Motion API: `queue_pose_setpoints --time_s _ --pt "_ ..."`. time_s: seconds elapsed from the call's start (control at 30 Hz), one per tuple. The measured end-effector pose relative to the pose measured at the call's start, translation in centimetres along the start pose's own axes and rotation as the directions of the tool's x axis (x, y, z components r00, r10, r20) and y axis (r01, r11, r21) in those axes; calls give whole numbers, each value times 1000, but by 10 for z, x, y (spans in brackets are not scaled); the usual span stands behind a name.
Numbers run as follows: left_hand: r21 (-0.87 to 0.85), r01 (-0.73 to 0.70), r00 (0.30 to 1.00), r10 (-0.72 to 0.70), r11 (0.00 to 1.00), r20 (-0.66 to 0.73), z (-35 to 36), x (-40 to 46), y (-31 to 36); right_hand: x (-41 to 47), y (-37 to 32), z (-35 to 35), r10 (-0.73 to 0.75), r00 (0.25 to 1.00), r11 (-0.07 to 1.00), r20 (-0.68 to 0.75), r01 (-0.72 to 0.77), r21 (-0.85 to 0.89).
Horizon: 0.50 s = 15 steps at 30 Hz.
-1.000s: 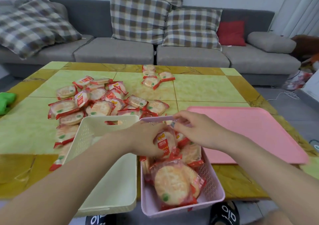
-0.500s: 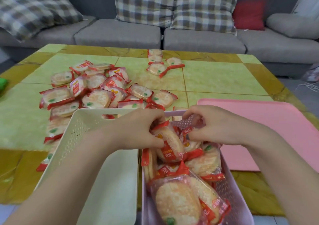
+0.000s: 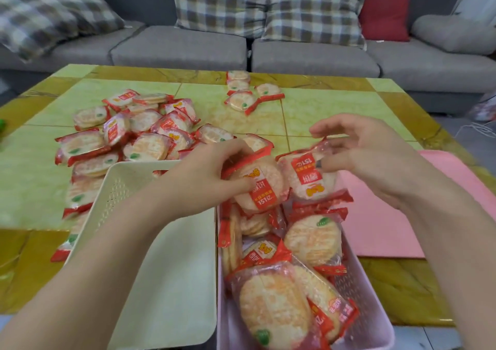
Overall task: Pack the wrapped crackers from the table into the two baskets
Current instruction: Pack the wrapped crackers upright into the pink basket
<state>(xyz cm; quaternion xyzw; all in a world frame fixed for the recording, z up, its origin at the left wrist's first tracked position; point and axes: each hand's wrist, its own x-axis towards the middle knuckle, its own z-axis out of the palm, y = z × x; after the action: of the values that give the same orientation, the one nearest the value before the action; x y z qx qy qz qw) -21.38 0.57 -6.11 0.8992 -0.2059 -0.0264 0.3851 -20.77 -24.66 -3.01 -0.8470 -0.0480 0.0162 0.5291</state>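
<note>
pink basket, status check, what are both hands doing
Left hand grips a packet, right hand pinches another, both over the pink basket. Cream basket holds none. Pile waits on the table. Nothing blocking.

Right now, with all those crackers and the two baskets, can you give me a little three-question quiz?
1. True or false: the cream basket has no crackers inside.
2. What does the left hand grip? A) a cushion B) a cracker packet C) the pink tray
3. Fill in: the big cracker pile lies on the ____ side of the table.

Key: 1 true; 2 B; 3 left.
</note>
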Motion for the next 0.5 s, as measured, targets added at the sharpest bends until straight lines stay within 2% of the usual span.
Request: queue_pose_setpoints --time_s 0.07,0.17,0.27,0.37,0.5 --pt "25 24 999 -22 999 -50 1 1 0 0 0 -3 4 1000 998 17 -5 67" --pt "36 29 995 -26 999 -95 2 2 1 0 1 -3 -7 998 999 70 4 48" --pt "8 32 995 -31 999 -99 1 1 1 3 2 -12 -29 999 997 15 28 70" --pt "26 7 994 -4 1000 -106 1 3 -2 4 0 -21 -57 998 981 -29 62 185" --pt "15 -65 990 66 998 -122 2 7 -2 1 -4 -23 -110 994 949 23 98 301"
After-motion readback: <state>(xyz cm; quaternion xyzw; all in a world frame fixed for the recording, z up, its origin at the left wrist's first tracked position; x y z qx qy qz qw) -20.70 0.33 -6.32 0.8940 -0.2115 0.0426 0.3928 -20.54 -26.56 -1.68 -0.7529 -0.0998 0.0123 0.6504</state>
